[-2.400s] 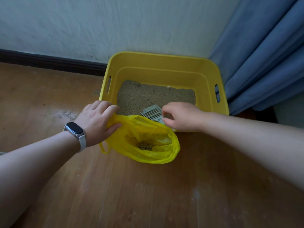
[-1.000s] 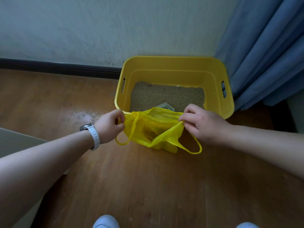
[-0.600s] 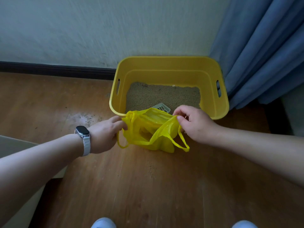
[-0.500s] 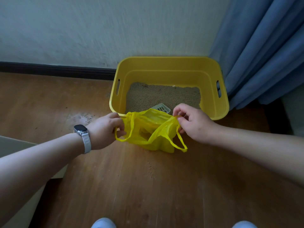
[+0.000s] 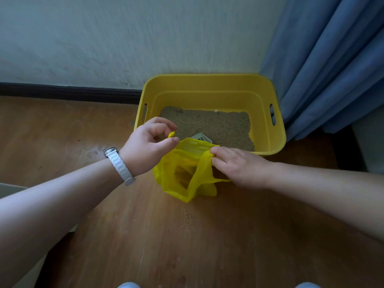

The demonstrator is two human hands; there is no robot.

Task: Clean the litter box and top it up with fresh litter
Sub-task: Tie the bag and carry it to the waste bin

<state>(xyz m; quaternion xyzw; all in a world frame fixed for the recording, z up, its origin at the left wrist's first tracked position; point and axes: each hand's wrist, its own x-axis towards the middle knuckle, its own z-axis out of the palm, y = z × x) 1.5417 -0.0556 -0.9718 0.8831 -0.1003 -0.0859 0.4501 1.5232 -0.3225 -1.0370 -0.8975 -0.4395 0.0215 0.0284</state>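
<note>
A yellow litter box (image 5: 209,84) stands against the wall with tan litter (image 5: 209,123) spread over its floor. A pale slotted scoop (image 5: 202,137) lies in the litter at the near wall, mostly hidden behind a yellow plastic bag (image 5: 182,175). The bag sits on the wooden floor just in front of the box. My left hand (image 5: 148,145) pinches the bag's left handle between thumb and fingers, raised above the bag's mouth. My right hand (image 5: 236,165) grips the right handle at the bag's top edge.
Blue curtains (image 5: 332,63) hang right of the box. A dark baseboard (image 5: 68,92) runs along the white wall. Spilled litter grains (image 5: 189,220) dot the floor in front of the bag. A pale object's edge (image 5: 12,188) shows at the left. Shoe tips (image 5: 128,285) appear at the bottom.
The right hand left the scoop in the box and took the bag's right handle. The left hand has lifted its handle up and toward the box; the bag's mouth has narrowed.
</note>
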